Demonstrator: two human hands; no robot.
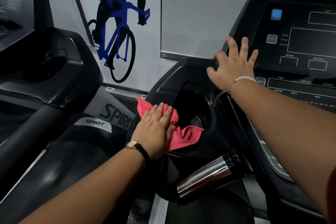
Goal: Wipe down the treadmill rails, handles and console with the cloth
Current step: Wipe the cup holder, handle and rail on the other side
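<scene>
A pink cloth [187, 137] lies on the left wing of the black treadmill console, at the rim of a cup holder [195, 112]. My left hand [156, 129] presses flat on the cloth, fingers together and pointing away from me. My right hand [233, 65] rests with fingers spread on the console's left edge, beside the dark display panel [305, 42]. It holds nothing. A chrome pulse-grip handle [207, 176] juts out below the cup holder, nearer to me.
A second treadmill [54, 82] with "SPIRIT" lettering stands close on the left, its console and black side rail [23, 140] alongside. A wall with a blue cyclist graphic [118, 29] is straight ahead. A narrow gap separates the two machines.
</scene>
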